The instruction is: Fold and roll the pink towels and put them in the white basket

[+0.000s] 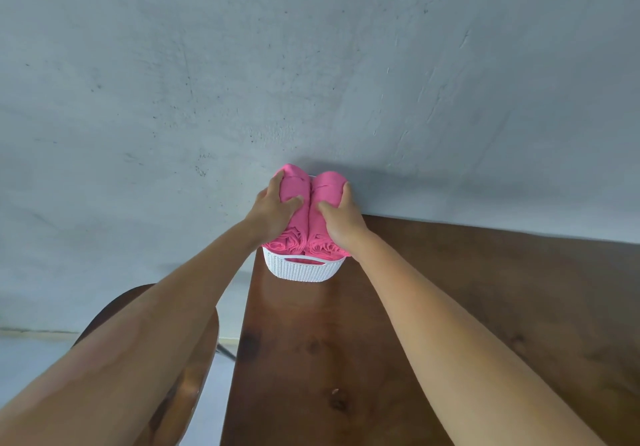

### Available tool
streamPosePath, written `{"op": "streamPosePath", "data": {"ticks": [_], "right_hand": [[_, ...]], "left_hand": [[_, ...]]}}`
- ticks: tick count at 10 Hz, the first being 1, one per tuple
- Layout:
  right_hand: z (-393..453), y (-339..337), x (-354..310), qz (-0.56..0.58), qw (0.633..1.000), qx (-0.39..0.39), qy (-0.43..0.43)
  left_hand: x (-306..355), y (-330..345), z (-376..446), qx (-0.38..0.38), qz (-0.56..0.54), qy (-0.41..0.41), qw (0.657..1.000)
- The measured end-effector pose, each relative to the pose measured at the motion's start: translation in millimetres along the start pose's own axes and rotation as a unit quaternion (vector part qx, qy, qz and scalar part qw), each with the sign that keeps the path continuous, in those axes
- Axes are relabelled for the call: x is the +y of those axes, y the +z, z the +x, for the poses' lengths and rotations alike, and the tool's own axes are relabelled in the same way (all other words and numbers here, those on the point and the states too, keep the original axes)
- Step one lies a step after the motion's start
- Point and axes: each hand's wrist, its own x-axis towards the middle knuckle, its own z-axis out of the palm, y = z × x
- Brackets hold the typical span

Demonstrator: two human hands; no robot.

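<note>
Two rolled pink towels lie side by side in the white basket (301,267) at the far left corner of the wooden table, against the wall. My left hand (273,212) grips the left towel roll (294,186), fingers curled over its top and outer side. My right hand (341,215) grips the right towel roll (329,184) the same way. The rolls' spiral ends face me just above the basket's near rim. Both rolls stick up above the basket, and its far wall is hidden behind them.
The brown wooden table (381,359) runs from the basket toward me and to the right. A grey concrete wall (311,65) stands right behind the basket. A dark wooden chair (194,376) stands left of the table, under my left arm.
</note>
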Motion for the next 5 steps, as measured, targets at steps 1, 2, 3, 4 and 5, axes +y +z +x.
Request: {"op": "streamPosePath", "data": {"ticks": [1,2,3,4,5], "right_hand": [[-2.8,-5.4,-3.8,-0.045,0.999,-0.013,0.006],[-9.6,-13.3,-11.5,-0.087,0.996,-0.031,0.021],[-25.5,-16.1,-12.8,-0.106,0.993,-0.038,0.021],[-48.2,-18.8,-4.0,-0.115,0.992,-0.052,0.011],[-76.0,-25.8,8.4,-0.125,0.990,-0.069,-0.020]], "left_hand": [[-0.4,0.1,-6.1,0.012,0.007,-0.007,1.000],[3.8,1.1,-14.5,0.037,0.017,-0.025,0.999],[9.3,0.7,-34.2,0.047,0.016,-0.043,0.998],[9.4,2.1,-61.0,0.056,0.019,-0.053,0.997],[11.6,7.4,-96.2,0.072,0.034,-0.053,0.995]]}}
